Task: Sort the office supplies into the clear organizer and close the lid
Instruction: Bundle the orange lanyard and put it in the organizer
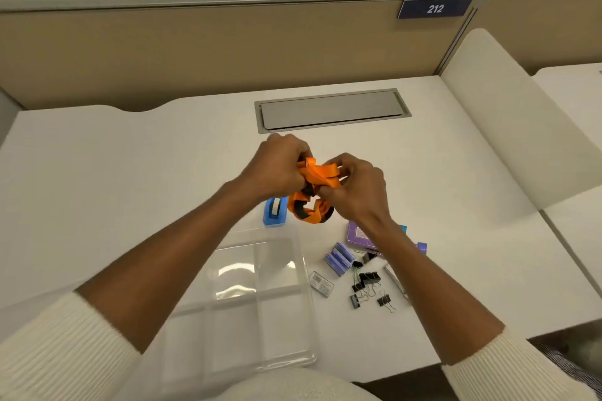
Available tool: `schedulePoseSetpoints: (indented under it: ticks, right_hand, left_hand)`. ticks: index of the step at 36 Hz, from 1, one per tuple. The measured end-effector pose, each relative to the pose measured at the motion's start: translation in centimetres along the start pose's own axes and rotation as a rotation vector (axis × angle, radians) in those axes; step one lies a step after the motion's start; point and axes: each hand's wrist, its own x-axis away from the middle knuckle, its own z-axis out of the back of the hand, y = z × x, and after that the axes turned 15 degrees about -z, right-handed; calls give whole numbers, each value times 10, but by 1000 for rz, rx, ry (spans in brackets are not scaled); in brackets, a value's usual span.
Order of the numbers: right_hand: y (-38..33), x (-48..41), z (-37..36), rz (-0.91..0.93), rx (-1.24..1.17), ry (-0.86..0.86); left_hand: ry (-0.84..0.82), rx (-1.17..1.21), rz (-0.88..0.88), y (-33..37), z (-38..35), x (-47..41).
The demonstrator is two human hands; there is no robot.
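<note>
Left hand: gripped the bunched orange lanyard;
Right hand: gripped it too;
Clear organizer: lay open on the desk

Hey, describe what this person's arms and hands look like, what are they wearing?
Both hands, left hand and right hand, are bare: no gloves, rings or watch visible. The forearms are uncovered, with cream ribbed-knit sleeves, left sleeve and right sleeve, pushed up toward the elbows.
</note>
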Motion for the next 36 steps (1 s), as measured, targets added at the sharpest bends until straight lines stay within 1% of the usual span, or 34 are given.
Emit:
schedulePoseSetpoints:
  ticks: [4, 7, 13, 17, 22, 26, 30, 33, 36]
  right_hand:
    - [-25, 22, 9, -10, -60, -74]
    - [-34, 37, 1, -47, -59, -125]
    - [-26, 64, -35, -118, -36, -171]
    - [-12, 77, -59, -139, 44, -222]
    - [2, 86, -75, -90, 181, -302]
    - [2, 89, -74, -29, 208, -340]
    - [4, 88, -62, 80, 288, -294]
    - [7, 85, -56, 131, 360, -354]
    - [12, 88, -58, 227, 420, -436]
  left_hand:
    - [43, 6, 78, 9, 24, 29]
    - [105, 13, 173, 5, 22, 51]
    - [151, 44, 306, -13, -15, 90]
    - [115, 68, 358, -18, -47, 109]
    - [29, 97, 362, -23, -74, 125]
    - [-85, 125, 329, -24, -86, 134]
    - [-94, 39, 290, -29, -90, 138]
    - [-104, -25, 240, -31, -88, 140]
    - [-168, -39, 157, -32, -89, 141]
